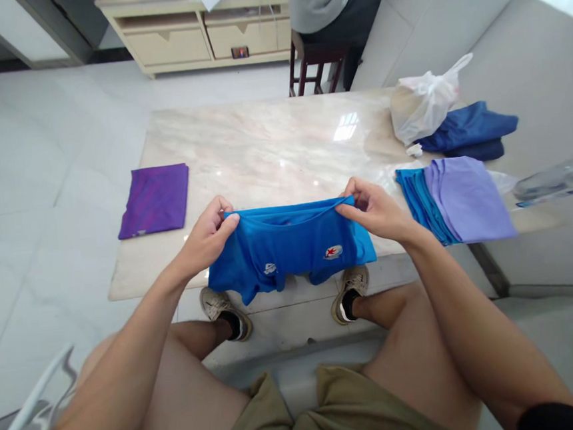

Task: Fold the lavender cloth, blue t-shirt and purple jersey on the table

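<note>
A pair of bright blue sports shorts [294, 244] is stretched between my two hands, with its open waist edge at the top. A white logo sits on one leg and a red-and-white crest on the other. My left hand [215, 229] pinches the left end of the waist edge between thumb and fingers. At the opposite end, my right hand [373, 209] grips the edge the same way. The shorts hang over the near edge of the marble table [259, 137], above my shoes.
Folded purple cloth [157, 198] lies on the table's left. At the right are folded lilac cloth [470, 199], teal-blue cloth [423, 203], a white plastic bag [422, 106], dark blue cloth [472, 128] and a clear bottle [559, 178]. Beyond, a person [321, 1] sits on a stool.
</note>
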A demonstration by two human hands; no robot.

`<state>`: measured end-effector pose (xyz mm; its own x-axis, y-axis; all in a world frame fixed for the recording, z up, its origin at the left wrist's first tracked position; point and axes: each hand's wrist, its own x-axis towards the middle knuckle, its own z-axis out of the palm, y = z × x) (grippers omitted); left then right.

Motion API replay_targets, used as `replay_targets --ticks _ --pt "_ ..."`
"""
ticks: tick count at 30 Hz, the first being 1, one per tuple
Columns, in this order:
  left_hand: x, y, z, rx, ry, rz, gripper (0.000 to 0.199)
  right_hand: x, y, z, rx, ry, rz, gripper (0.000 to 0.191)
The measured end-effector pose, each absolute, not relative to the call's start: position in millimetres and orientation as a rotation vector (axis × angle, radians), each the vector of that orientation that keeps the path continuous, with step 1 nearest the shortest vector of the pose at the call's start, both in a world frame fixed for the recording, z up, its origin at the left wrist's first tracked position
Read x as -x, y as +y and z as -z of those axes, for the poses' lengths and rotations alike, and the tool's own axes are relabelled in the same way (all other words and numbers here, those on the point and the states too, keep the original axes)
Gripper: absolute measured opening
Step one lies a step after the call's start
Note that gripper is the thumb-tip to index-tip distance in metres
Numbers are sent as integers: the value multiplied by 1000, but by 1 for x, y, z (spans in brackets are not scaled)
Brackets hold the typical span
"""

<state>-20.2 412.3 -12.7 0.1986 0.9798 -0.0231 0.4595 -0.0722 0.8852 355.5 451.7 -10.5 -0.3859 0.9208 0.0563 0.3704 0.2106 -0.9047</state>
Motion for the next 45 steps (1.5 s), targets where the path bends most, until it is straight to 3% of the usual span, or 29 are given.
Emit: replay_targets --ticks 4,9,12,14,17,19,24,26,30,34,37,40,45 --pt "9 380 1 -1588 1393 -965 22 -342 419 -3 1188 -1829 -972 27" --pt "4 321 -70 -1826 1379 -1122 27 -349 364 -64 1017 -1915 -668 13" --pt "5 282 -111 -1985 1400 -1217 49 -355 326 -89 861 -1900 -477 37" --pt "8 263 -124 -2107 1414 -1057 60 -359 305 -90 819 -2009 -454 42" --pt "20 247 -132 -2236 1474 -696 32 -366 288 -81 894 -2127 -461 33" --pt "28 239 -137 -2272 1547 -655 22 -372 283 -81 973 -2079 -405 34" --pt "30 226 -139 -2114 1864 -1098 18 -380 286 -96 1027 -1821 -224 18" --pt "25 229 -126 -1929 1872 -1107 15 -379 290 -98 1063 -1747 -237 10" --pt "21 245 -105 -1789 1860 -1082 9 -380 294 -102 1148 -1765 -201 15" --pt "31 255 -125 -1907 1992 -1272 17 -391 295 -120 1178 -1935 -69 15" --pt "43 258 -152 -2020 2033 -1156 29 -398 299 -128 1194 -2030 -77 6" --pt "53 257 -169 -2088 2107 -940 39 -399 300 -127 1178 -2089 -139 15" --pt "60 246 -153 -2068 1919 -464 48 -396 299 -118 1137 -2012 -76 16"
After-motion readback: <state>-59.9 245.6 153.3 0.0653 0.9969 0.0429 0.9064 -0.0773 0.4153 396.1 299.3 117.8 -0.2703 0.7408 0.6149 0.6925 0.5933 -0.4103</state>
